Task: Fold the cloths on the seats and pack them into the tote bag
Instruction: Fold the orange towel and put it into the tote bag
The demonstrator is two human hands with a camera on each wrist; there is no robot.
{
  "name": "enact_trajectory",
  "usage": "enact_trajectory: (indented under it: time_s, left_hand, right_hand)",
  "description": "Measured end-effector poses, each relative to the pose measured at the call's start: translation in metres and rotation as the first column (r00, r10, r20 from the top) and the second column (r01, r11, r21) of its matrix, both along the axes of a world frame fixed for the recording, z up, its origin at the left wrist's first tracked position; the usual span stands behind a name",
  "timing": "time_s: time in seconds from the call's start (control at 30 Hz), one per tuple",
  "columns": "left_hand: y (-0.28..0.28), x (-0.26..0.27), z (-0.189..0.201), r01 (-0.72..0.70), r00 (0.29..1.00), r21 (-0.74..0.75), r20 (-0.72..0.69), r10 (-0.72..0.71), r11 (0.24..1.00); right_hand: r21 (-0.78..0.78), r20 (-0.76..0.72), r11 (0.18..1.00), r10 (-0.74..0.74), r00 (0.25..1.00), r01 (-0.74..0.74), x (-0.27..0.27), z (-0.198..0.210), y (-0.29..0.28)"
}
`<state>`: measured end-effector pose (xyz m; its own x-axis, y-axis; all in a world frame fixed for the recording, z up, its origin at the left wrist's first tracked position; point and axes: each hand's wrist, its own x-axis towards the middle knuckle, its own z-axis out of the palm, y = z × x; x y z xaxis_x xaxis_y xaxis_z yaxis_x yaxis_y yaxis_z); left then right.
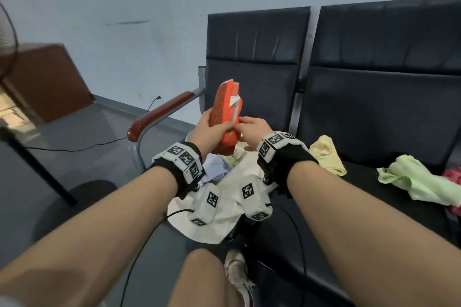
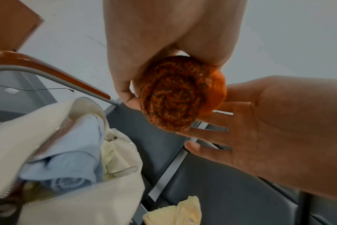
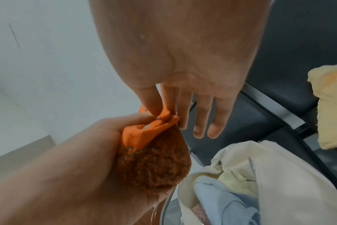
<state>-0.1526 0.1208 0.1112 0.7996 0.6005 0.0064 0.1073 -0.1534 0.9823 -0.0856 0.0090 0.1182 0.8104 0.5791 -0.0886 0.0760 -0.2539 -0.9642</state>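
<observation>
Orange cloth (image 1: 225, 117) gripped in left hand (image 1: 212, 129), right hand (image 1: 254, 128) pinching edge.

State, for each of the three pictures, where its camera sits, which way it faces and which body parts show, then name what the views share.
Head: worn high, looking down; both forearms, a knee, seats.
Left wrist: along the left hand gripping the orange cloth.
Right wrist: along the right hand pinching it.
Shared: cloth, tote bag.

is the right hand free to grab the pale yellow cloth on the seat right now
Probably not yet. The right hand pinches a corner of the folded orange cloth that the left hand grips. The pale yellow cloth lies uncovered on the dark seat beside it.
</observation>
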Motion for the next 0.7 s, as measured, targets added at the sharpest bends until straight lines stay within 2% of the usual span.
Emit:
enact_trajectory:
  time_s: [0.13,0.2,0.33,0.5,0.57,0.7]
  left_hand:
    - [0.021,0.010,-0.017,-0.014,1.000,-0.245,-0.017,0.011,0.970]
    - [0.027,0.015,-0.025,-0.030,0.999,-0.279,-0.029,0.023,0.960]
    - [0.039,0.027,-0.052,-0.005,0.997,-0.170,-0.071,-0.007,0.986]
    - [0.060,0.039,-0.087,-0.079,0.987,-0.094,-0.150,0.065,0.992]
    - [0.069,0.044,-0.100,-0.088,0.973,-0.007,-0.216,0.085,0.996]
    - [0.082,0.051,-0.124,-0.029,0.936,0.218,-0.337,0.103,0.976]
  right_hand:
    - [-0.027,0.042,1.000,0.012,0.999,-0.011,0.009,-0.022,0.024]
    - [-0.054,0.064,0.999,0.008,0.998,-0.004,0.014,-0.036,0.035]
    - [-0.067,0.034,0.997,0.025,0.999,-0.023,0.026,-0.059,0.054]
    - [-0.060,-0.017,0.998,0.007,1.000,-0.008,0.041,-0.083,0.073]
    - [-0.052,0.007,0.999,0.012,1.000,-0.011,0.045,-0.093,0.081]
    - [-0.168,0.072,0.984,0.071,0.995,-0.058,0.053,-0.119,0.087]
